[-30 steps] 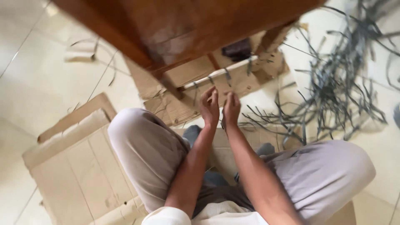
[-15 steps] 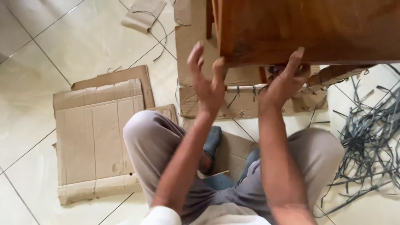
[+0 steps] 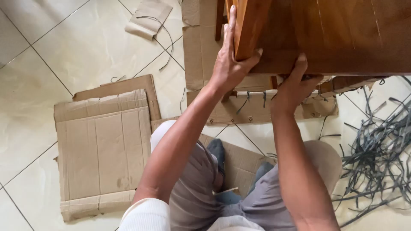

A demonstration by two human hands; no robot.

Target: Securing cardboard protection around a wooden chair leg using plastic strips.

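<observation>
left hand (image 3: 229,68): you've got it wrapped round the corner of the wooden furniture piece (image 3: 325,34)
right hand (image 3: 293,87): gripping its lower edge
floor: flattened cardboard (image 3: 100,149), heap of grey straps (image 3: 376,149)

Cream tiled floor (image 3: 85,47), flattened cardboard sheets (image 3: 100,145), grey plastic strap pile (image 3: 376,149)

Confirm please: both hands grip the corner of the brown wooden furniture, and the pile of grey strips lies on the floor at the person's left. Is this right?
Not quite. The head view shows the grey strips on the person's right. The left hand and right hand do grip the wooden furniture.
</observation>
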